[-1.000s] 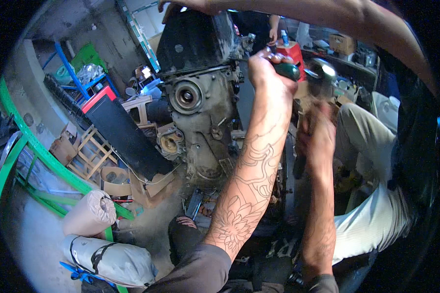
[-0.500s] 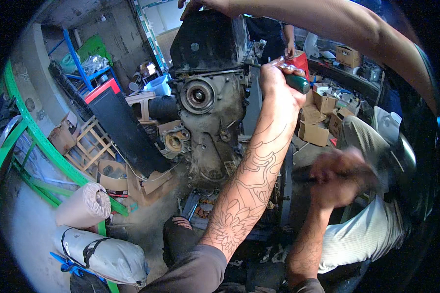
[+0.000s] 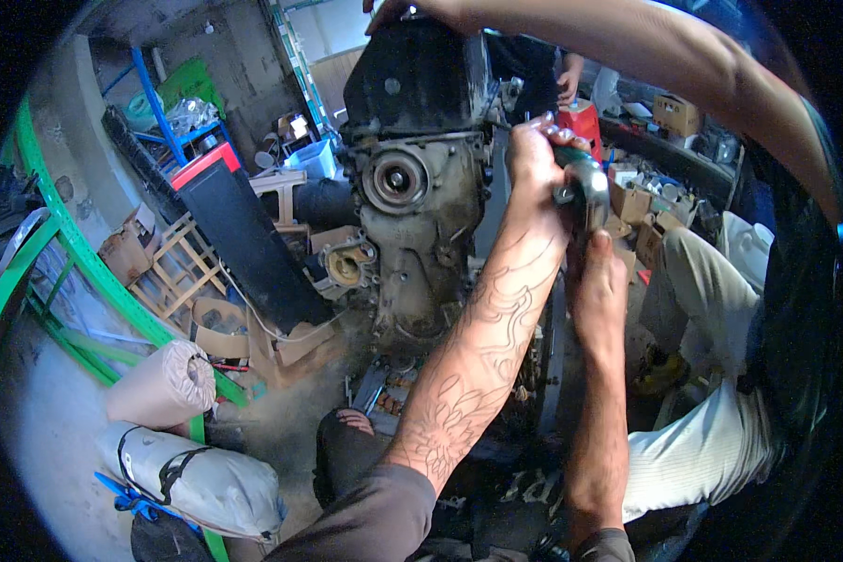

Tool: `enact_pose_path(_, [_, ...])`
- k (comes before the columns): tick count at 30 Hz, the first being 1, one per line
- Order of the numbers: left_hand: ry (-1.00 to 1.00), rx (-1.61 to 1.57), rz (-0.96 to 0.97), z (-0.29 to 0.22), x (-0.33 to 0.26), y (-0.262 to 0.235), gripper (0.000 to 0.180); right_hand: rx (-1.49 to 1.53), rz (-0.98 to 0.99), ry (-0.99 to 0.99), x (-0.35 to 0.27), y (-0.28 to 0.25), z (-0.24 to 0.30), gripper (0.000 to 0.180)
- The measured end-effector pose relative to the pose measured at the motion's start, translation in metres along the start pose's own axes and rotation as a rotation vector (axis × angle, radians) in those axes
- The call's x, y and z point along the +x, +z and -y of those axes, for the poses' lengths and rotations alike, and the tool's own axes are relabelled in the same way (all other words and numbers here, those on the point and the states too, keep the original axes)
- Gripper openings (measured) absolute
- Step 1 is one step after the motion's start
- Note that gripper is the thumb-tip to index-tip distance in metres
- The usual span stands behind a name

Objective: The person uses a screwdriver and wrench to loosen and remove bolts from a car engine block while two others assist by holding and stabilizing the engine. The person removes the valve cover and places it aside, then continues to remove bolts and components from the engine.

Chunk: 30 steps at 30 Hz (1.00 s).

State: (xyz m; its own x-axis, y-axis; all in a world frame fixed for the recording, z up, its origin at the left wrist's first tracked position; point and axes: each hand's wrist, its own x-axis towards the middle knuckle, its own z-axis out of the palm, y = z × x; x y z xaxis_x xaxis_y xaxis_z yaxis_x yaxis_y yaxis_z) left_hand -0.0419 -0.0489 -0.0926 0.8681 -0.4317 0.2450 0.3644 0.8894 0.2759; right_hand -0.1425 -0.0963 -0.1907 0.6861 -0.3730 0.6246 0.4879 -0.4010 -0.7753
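My left hand (image 3: 534, 159) is closed around a green-handled screwdriver (image 3: 569, 155), whose shaft points at the seam between the engine block (image 3: 417, 229) and the black metal pan (image 3: 407, 84) on top of it. The tip is hard to see. Below it, my right hand (image 3: 603, 267) grips a hammer (image 3: 590, 187), its shiny metal head up against the handle end of the screwdriver. Another person's arm (image 3: 618, 30) reaches in from the right across the top, with a hand (image 3: 421, 14) resting on the pan.
Beside me on the right, the other person's pale-trousered leg (image 3: 693, 450) is close. Farther back stands another person (image 3: 525, 70) near a red container (image 3: 583, 126). Cardboard boxes (image 3: 660, 234) lie to the right. Left are a black panel (image 3: 248, 239), green metal frame (image 3: 94, 290) and rolled bundles (image 3: 192, 478).
My right hand has swung up and inward with the hammer, bringing its head to the screwdriver's handle. My left hand keeps its grip by the seam. The view has shifted slightly.
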Motion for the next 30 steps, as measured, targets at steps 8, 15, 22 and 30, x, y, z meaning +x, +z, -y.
enact_pose_path(8, [-0.039,-0.029,-0.12,0.004,0.009,0.003,0.024,0.562,-0.236,-0.033,-0.012,-0.01,-0.011,0.048])
enact_pose_path(15, [-0.057,-0.092,-0.084,-0.001,0.021,-0.005,0.026,1.08,-0.113,-0.47,-0.028,-0.012,0.019,0.055])
enact_pose_path(22, [-0.046,-0.025,-0.071,-0.014,0.006,0.001,0.028,0.575,-0.192,0.192,-0.025,-0.01,0.01,0.046])
enact_pose_path(30, [-0.089,-0.084,0.01,-0.037,0.012,0.02,0.023,0.304,-0.145,0.253,-0.017,0.003,-0.002,0.045])
